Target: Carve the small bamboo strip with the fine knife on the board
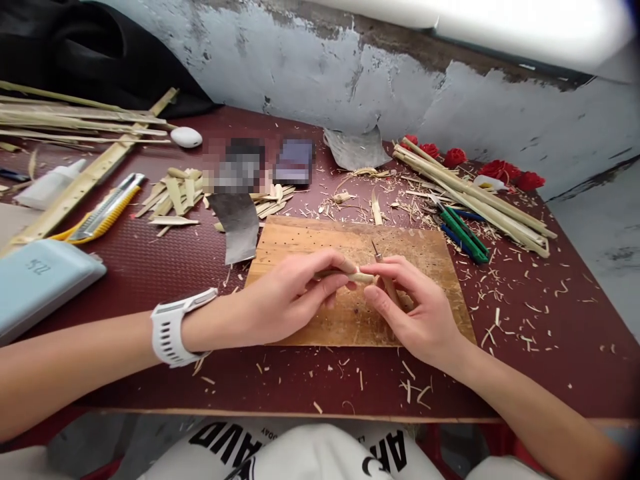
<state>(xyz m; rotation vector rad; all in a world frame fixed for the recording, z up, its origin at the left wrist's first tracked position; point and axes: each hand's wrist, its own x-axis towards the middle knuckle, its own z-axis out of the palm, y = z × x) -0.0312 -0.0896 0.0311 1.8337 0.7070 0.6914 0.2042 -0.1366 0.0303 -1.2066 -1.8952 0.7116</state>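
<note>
My left hand (293, 293), with a white watch (173, 327) on its wrist, pinches a short pale bamboo piece (360, 277) over a wooden board (430, 253). My right hand (415, 303) is closed round a small carving knife (379, 257) whose metal tip points up, right beside the bamboo piece. Both hands rest on the board, fingers nearly touching.
On the dark red table (550, 320) lie shavings, a yellow utility knife (103, 210), cut bamboo slips (175, 193), long bamboo strips (75, 120), a pale blue case (35, 280), a glue bottle (47, 187), green and blue pens (465, 233), a bamboo stick bundle (475, 197) and red flowers (500, 168).
</note>
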